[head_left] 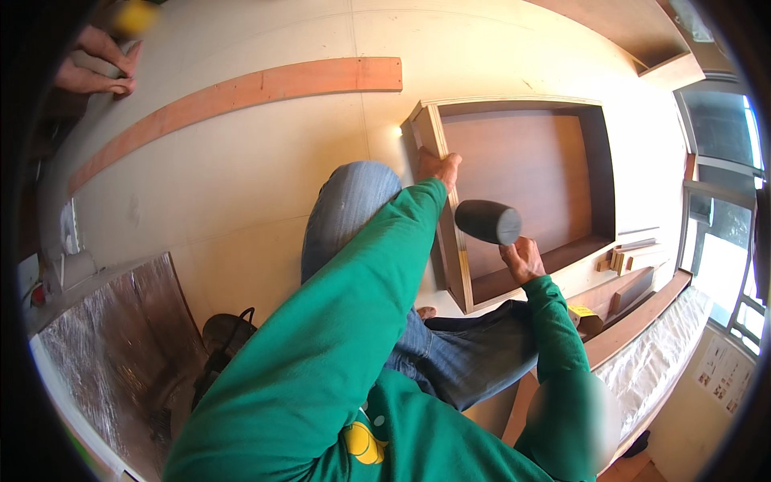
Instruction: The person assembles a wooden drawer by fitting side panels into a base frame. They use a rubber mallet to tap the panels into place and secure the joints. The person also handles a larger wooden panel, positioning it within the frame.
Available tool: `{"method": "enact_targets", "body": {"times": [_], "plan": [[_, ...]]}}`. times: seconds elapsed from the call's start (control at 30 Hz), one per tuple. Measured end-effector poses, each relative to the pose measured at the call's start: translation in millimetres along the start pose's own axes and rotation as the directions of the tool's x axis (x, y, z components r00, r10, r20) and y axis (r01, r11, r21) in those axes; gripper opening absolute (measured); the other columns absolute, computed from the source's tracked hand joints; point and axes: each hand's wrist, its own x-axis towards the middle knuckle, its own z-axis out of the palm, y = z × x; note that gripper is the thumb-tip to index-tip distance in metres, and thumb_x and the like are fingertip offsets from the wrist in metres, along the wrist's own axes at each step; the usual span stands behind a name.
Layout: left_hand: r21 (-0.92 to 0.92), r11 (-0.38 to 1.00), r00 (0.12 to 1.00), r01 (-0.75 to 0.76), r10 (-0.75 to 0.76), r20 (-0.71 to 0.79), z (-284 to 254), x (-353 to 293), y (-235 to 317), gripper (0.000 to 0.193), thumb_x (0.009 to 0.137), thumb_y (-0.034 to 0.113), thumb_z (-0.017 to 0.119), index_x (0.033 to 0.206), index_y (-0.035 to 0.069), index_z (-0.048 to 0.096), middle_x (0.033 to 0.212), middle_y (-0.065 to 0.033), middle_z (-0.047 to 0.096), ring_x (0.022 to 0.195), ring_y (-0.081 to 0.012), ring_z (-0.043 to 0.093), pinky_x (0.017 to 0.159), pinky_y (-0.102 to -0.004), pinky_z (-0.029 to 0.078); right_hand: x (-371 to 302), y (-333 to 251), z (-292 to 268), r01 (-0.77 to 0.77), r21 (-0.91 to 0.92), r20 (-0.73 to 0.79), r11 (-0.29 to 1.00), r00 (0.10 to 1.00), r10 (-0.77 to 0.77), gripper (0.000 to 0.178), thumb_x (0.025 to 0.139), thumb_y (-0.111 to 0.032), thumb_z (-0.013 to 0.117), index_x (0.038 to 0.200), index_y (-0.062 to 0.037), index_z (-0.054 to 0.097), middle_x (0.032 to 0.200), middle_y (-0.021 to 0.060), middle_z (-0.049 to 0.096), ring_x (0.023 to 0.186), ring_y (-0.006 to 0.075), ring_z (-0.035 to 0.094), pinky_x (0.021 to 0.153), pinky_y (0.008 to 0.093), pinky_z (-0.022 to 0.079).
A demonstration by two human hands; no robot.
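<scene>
A shallow wooden box (463,257), shaped like a drawer, with pale plywood edges and a brown inside, rests right of my knees. My left hand (439,167) is closed over the top edge of its left wall. In my right hand (524,259) is a black-headed mallet (486,221). The head hangs over the box's inside, near the left wall; whether it touches the wall I cannot tell. My right fist hides most of the handle.
A long reddish plank (241,90) lies beyond my left knee. Film-wrapped panels (120,337) stand at the left, near a dark corded object (221,353). Wood offcuts (634,255) and a yellow object (585,320) are at the right. Another person's bare limbs (100,63) show far left.
</scene>
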Motion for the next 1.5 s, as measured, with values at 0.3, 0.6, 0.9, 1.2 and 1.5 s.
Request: {"method": "enact_targets", "body": {"times": [0.3,0.6,0.9,1.2,1.5], "plan": [[0.016,0.997,0.985,0.071,-0.072,0.156,6.3,-39.7,-49.4,0.124,0.068,0.042,0.084,0.154,-0.012,0.013,0.155,-0.0342,0.031,0.147,-0.0430,0.031,0.122,-0.0427,0.026,94.0,-61.4,-9.9,-0.096,0.290,-0.212,0.952,0.964,0.162,0.070,0.102,-0.061,0.046,0.073,0.0014,0.058,0.060,0.0075,0.052,0.058,0.0165,0.051,0.056,0.0348,0.042],[-0.108,0.987,0.978,0.122,-0.102,0.180,0.8,-39.2,-57.1,0.102,0.072,0.027,0.076,0.150,-0.010,0.021,0.144,-0.0291,0.044,0.136,-0.0380,0.043,0.114,-0.0393,0.034,133.6,-73.9,3.4,-0.139,0.198,-0.147,0.970,0.974,0.170,0.074,0.101,-0.065,0.043,0.078,0.0029,0.061,0.065,0.0163,0.056,0.064,0.0285,0.056,0.067,0.0418,0.047],[-0.079,0.987,0.972,0.142,-0.124,0.199,-2.4,-43.4,-52.6,0.102,0.075,0.031,0.074,0.150,-0.009,0.017,0.149,-0.0327,0.036,0.139,-0.0405,0.039,0.117,-0.0387,0.030,140.0,-81.0,-2.7,-0.090,0.136,-0.205,0.987,0.972,0.117,0.076,0.100,-0.067,0.041,0.074,0.0021,0.059,0.061,0.0107,0.054,0.061,0.0228,0.055,0.061,0.0386,0.044],[-0.055,0.994,0.991,0.093,-0.087,0.104,3.8,-47.5,-49.2,0.087,0.076,0.023,0.074,0.143,-0.010,0.029,0.136,-0.0293,0.051,0.126,-0.0382,0.052,0.109,-0.0412,0.040,152.9,-83.8,-13.0,-0.192,0.050,-0.169,0.980,0.966,0.198,0.074,0.099,-0.067,0.041,0.084,0.0013,0.066,0.078,0.0247,0.064,0.079,0.0459,0.061,0.075,0.0509,0.046],[0.016,0.982,0.959,0.187,-0.186,0.212,-8.5,-48.7,-34.9,0.105,0.074,0.029,0.076,0.152,-0.012,0.018,0.147,-0.0342,0.044,0.135,-0.0430,0.047,0.115,-0.0408,0.036,160.3,-83.4,0.3,-0.163,0.096,-0.207,0.982,0.962,0.180,0.081,0.096,-0.075,0.041,0.069,0.0000,0.058,0.060,0.0093,0.054,0.059,0.0229,0.056,0.060,0.0385,0.045]]}}
